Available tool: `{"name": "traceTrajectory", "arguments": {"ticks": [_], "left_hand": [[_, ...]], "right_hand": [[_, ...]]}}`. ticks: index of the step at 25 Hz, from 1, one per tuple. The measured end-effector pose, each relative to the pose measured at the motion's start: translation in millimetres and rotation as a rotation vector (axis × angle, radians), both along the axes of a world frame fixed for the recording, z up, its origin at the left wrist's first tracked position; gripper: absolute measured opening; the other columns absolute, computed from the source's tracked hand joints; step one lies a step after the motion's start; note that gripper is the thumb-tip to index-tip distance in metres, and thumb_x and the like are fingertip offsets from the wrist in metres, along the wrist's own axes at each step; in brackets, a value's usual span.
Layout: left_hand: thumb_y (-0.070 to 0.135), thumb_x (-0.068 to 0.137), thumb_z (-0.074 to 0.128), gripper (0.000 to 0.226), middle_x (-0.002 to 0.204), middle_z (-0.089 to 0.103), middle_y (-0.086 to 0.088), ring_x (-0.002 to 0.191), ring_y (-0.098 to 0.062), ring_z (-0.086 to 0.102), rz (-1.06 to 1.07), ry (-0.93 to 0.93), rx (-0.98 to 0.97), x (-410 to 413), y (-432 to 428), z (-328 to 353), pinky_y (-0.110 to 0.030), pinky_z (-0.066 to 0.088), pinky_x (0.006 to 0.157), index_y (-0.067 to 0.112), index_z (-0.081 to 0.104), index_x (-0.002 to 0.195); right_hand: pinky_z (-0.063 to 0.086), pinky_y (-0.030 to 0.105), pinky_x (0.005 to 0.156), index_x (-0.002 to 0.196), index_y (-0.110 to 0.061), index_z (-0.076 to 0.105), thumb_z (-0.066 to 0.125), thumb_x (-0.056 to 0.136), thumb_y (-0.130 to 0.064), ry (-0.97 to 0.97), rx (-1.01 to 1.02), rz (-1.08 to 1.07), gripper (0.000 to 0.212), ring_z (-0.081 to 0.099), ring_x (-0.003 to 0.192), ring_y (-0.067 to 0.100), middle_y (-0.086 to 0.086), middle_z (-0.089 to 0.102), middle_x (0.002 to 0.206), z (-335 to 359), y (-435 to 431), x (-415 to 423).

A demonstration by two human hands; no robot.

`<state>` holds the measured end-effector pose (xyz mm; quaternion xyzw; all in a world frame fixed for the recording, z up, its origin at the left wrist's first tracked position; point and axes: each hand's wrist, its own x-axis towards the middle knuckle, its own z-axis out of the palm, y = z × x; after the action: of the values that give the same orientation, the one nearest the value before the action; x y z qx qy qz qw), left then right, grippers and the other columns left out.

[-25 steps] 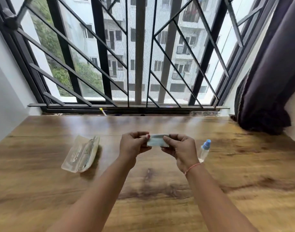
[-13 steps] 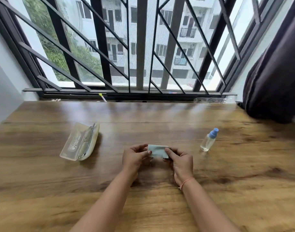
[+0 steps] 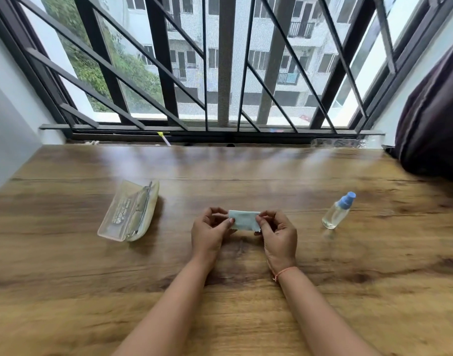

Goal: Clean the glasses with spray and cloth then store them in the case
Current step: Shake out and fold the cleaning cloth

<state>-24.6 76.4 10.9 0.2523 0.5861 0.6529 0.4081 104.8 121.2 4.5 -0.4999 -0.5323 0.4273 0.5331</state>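
A wooden table runs up to a barred window. A dark curtain hangs at the right, apartment buildings outside.

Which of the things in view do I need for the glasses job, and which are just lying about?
Needed: cloth held between left hand and right hand; spray bottle; case with glasses inside.

Lying about: curtain; small yellow-tipped item on the sill.
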Motion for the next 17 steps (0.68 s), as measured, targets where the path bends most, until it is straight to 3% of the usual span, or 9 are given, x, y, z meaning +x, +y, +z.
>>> {"name": "traceTrajectory", "arguments": {"ticks": [2, 4, 6, 11, 14, 17], "left_hand": [[-0.007, 0.075, 0.068, 0.026, 0.072, 0.067, -0.005, 0.072, -0.02, 0.063, -0.017, 0.069, 0.004, -1, 0, -3, -0.035, 0.055, 0.069, 0.018, 0.068, 0.07], [-0.008, 0.076, 0.067, 0.029, 0.077, 0.069, -0.007, 0.077, -0.022, 0.063, -0.028, 0.076, 0.002, 0, 0, -6, -0.038, 0.053, 0.077, 0.019, 0.072, 0.07], [-0.012, 0.076, 0.064, 0.028, 0.078, 0.069, -0.005, 0.078, -0.021, 0.062, -0.031, 0.035, -0.002, 0, 0, -2, -0.031, 0.054, 0.075, 0.015, 0.071, 0.076], [-0.014, 0.076, 0.063, 0.03, 0.081, 0.07, -0.004, 0.082, -0.021, 0.062, -0.014, 0.016, -0.015, 1, 1, -3, -0.036, 0.051, 0.082, 0.015, 0.071, 0.08], [-0.014, 0.076, 0.062, 0.03, 0.077, 0.072, 0.003, 0.079, -0.015, 0.064, -0.006, -0.014, -0.013, 1, 0, -2, -0.029, 0.053, 0.08, 0.013, 0.071, 0.081], [-0.014, 0.076, 0.062, 0.026, 0.073, 0.073, 0.006, 0.074, -0.01, 0.064, 0.002, -0.04, -0.013, 2, 0, 0, -0.022, 0.054, 0.075, 0.01, 0.071, 0.082]], "right_hand": [[0.048, 0.012, 0.062, 0.071, -0.031, 0.065, 0.065, 0.079, 0.003, -0.039, 0.028, -0.009, 0.034, 0.06, 0.066, -0.004, -0.009, 0.065, 0.072, -3, 1, 0], [0.045, 0.006, 0.062, 0.08, -0.019, 0.07, 0.062, 0.081, 0.004, -0.043, 0.044, -0.004, 0.025, 0.06, 0.069, -0.009, -0.004, 0.066, 0.078, 1, 0, -1], [0.046, 0.005, 0.061, 0.092, -0.007, 0.07, 0.061, 0.083, 0.003, -0.02, 0.045, 0.021, 0.017, 0.06, 0.07, -0.011, -0.003, 0.064, 0.084, 4, -1, -2], [0.05, 0.012, 0.071, 0.099, -0.015, 0.067, 0.066, 0.078, 0.003, -0.059, 0.075, 0.07, 0.028, 0.06, 0.077, -0.01, -0.008, 0.064, 0.087, 1, 0, 0], [0.055, 0.028, 0.077, 0.1, -0.009, 0.07, 0.066, 0.076, 0.003, -0.071, 0.076, 0.059, 0.027, 0.063, 0.082, -0.002, -0.003, 0.067, 0.088, -5, 1, 1], [0.055, 0.046, 0.082, 0.098, -0.004, 0.071, 0.065, 0.076, 0.001, -0.06, 0.03, 0.042, 0.024, 0.067, 0.087, 0.019, 0.007, 0.07, 0.094, -10, 5, 1]]}}
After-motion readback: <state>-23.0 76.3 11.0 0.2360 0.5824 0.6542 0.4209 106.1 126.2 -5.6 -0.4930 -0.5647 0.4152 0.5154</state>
